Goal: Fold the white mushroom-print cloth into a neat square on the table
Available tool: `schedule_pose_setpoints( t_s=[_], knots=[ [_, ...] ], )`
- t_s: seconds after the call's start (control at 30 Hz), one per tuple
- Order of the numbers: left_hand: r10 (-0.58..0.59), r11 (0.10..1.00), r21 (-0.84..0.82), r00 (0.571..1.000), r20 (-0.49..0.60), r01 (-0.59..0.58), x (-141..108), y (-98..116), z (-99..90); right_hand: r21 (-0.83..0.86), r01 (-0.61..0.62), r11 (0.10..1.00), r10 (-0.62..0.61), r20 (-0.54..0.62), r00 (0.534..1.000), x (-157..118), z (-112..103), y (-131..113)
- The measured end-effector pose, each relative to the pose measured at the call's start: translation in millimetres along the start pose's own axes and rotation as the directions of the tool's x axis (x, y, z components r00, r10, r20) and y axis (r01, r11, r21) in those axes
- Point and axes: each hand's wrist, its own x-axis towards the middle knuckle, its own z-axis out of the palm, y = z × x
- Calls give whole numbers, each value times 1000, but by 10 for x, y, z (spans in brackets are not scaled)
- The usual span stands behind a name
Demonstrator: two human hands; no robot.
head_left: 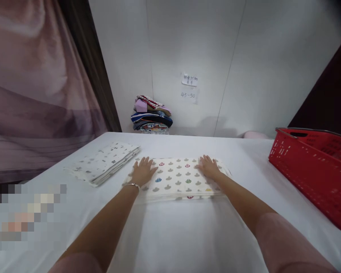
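Observation:
A folded white cloth (177, 176) with grey, red, blue and green mushroom-like prints lies flat on the white-covered table (187, 231) in front of me. On its left part rests my left hand (143, 171), palm down with the fingers spread. My right hand (209, 167) lies the same way on the right part, fingers apart. Neither hand grips the cloth. Further left, another folded white cloth (108, 159) with small dark prints lies on the table, apart from my left hand.
A red plastic basket (309, 170) stands at the table's right side. Behind the far edge rises a stack of folded clothes (152, 115) against the white wall. Paper notes (189, 80) hang on that wall. A pink curtain (31, 83) drapes at left. The lower left is pixelated.

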Motion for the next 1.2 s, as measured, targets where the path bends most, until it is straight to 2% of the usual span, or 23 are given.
schedule_pose_setpoints(
  t_s=[0.17,0.3,0.43,0.57,0.63,0.7,0.77,0.9,1.0,1.07,1.13,1.2],
  knots=[
    [-113,991,-76,993,21,114,159,-255,315,14,-56,998,55,34,998,117,166,254],
    [-101,992,-69,994,32,103,143,-291,370,6,-60,998,60,42,997,108,195,312],
    [-124,990,-62,992,38,126,130,-246,338,6,-49,999,49,25,998,117,81,45],
    [-131,990,-55,991,28,132,126,-236,332,48,193,980,-193,-8,981,191,-7,-510],
    [-133,990,-47,991,29,134,125,-243,342,93,301,949,-305,30,952,239,12,-752],
    [-134,990,-46,990,33,136,125,-254,354,134,340,931,-353,89,931,278,72,-894],
    [-136,989,-54,990,41,138,127,-267,357,157,341,927,-360,121,925,299,142,-938],
    [-132,987,-79,989,63,137,147,-254,308,156,340,927,-356,88,930,299,216,-898],
    [-148,985,-73,985,89,154,172,-157,244,144,345,927,-358,76,931,291,211,-877],
    [-115,991,-60,992,49,118,180,-61,227,146,350,925,-363,75,929,290,201,-877],
    [-67,996,-63,998,11,67,177,22,247,153,350,924,-364,80,928,291,191,-887],
    [-56,995,-84,998,22,58,170,66,292,163,344,925,-361,89,928,291,173,-908]
  ],
)
